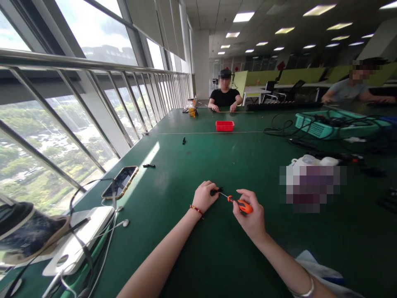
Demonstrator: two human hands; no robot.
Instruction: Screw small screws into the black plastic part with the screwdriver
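My left hand [205, 196] is closed on a small black part [216, 191] low over the green table; its exact kind is too small to make out. In my right hand [252, 213] is a screwdriver [245, 206] with an orange and black handle, gripped between thumb and fingers. The screwdriver's thin shaft points left, its tip at the black part. Two similar small black pieces lie on the table further off, one [149, 165] near the phone and another [184, 140] beyond it.
On the left are a phone [120, 182], white earphones [125, 223] and a white flat object [83, 236]. A red tray [225, 126] stands ahead, a teal basket [325, 126] with cables to the right. A blurred white item [310, 182] lies right. Two people sit across the table.
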